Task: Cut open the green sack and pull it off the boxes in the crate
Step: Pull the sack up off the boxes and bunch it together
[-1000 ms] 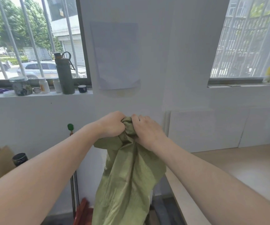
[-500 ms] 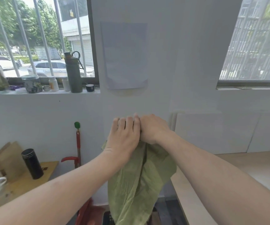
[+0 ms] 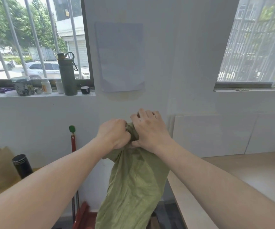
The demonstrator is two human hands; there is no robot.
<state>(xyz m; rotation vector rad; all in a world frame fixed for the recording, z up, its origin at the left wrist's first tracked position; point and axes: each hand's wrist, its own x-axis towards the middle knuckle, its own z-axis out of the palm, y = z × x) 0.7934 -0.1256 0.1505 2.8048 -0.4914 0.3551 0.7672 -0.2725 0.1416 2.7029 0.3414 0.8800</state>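
Note:
The green sack hangs limp in front of me, held up at chest height before the white wall. My left hand grips its bunched top in a fist. My right hand is right beside it, thumb under the bunched cloth and fingers loosely spread over the top. The sack's lower end runs out of the bottom of the frame. The crate and the boxes are hidden from view.
A light wooden table stands at the right. At the left are a wooden surface with a black cylinder, and a red-handled tool leaning on the wall. The windowsill holds a green bottle and jars.
My left hand has gone from lying flat over the sack's top to gripping it in a fist. My right hand's fingers have loosened and spread. The sack stays lifted.

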